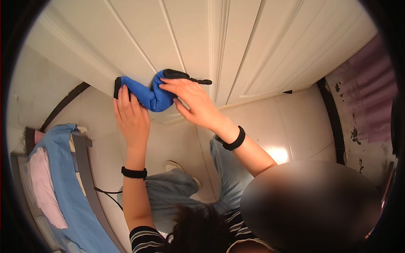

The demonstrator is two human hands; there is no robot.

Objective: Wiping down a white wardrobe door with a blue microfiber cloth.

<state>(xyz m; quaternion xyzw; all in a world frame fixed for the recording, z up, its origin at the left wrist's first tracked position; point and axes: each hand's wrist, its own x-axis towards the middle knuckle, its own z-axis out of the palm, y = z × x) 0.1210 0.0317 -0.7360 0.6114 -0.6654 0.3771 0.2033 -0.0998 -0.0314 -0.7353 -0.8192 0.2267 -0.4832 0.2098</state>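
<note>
A blue padded fabric piece (147, 95) with black trim lies against the lower part of a white panelled door (193, 41). Its middle sags in a fold between my two hands. From its upper right, a narrow black strap (202, 81) sticks out along the door. My left hand (132, 112) has its fingers laid over the black-edged left end. At the folded right part, my right hand (193, 101) holds the blue fabric, with fingers on top and the thumb below. The side facing the door is hidden.
To the left stands a bed-like grey frame (84, 158) with blue cloth (63, 177) and a pink cloth (46, 186). A black cord (109, 192) runs near my left arm. Purple fabric (367, 91) hangs by a peeling wall (354, 126) at right. Pale floor tiles (253, 126) lie below.
</note>
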